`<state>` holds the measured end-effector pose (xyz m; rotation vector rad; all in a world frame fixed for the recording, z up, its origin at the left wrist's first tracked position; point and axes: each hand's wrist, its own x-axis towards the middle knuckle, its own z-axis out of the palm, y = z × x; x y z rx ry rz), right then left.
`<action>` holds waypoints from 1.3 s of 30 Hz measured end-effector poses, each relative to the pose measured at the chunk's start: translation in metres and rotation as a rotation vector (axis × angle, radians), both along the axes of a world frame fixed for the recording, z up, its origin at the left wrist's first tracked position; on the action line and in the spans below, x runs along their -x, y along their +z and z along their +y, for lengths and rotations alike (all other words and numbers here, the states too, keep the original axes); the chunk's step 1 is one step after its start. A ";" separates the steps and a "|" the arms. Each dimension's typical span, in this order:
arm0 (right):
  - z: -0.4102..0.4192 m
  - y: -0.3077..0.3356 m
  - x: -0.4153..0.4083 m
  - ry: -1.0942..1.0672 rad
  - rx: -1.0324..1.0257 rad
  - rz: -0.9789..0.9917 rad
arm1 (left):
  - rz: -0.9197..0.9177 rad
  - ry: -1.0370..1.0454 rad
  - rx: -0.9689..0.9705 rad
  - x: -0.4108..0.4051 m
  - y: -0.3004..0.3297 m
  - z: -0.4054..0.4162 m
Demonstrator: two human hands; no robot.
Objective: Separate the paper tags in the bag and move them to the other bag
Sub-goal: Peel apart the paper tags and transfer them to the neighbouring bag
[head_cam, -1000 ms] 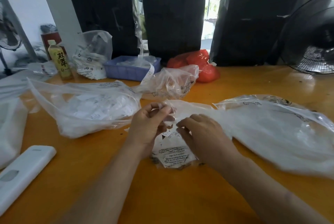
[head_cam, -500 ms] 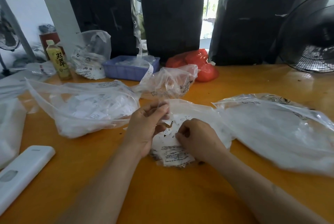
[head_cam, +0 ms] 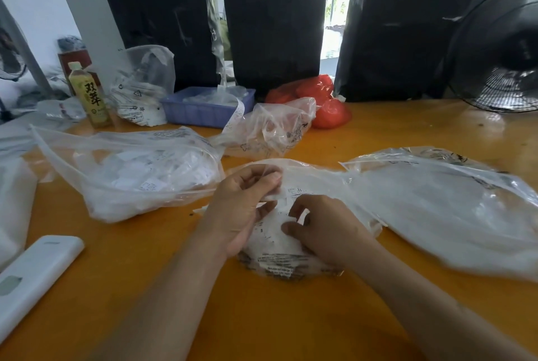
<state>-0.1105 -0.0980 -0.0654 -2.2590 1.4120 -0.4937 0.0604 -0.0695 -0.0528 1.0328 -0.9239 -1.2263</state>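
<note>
Paper tags between both hands' fingers

Cut off by the left edge: white remote, white bag. Cut off at right: black fan, plus the far end of the big clear bag, smeared by blur there. Print on the small bag under both hands too fuzzy to read. Paper tags inside the left clear bag only a pale blur through plastic. Right hand fingers partly buried in plastic; what they pinch, impossible to tell.
</note>
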 end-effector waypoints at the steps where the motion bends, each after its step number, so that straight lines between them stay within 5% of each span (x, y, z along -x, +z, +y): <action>1: -0.001 0.000 0.002 -0.027 0.013 -0.043 | -0.004 0.009 0.007 0.001 0.000 0.001; 10: 0.006 0.011 0.012 -0.142 0.111 -0.546 | -0.107 0.106 0.046 0.003 -0.003 -0.001; 18: 0.003 0.015 0.022 -0.239 0.181 -0.743 | 0.138 0.053 0.059 0.006 -0.004 0.000; 33: -0.004 0.014 0.024 -0.152 0.024 -0.920 | 0.119 -0.011 0.031 0.005 -0.007 0.001; 39: -0.003 0.012 0.027 -0.131 0.197 -0.729 | 0.090 -0.078 0.048 0.009 -0.007 0.002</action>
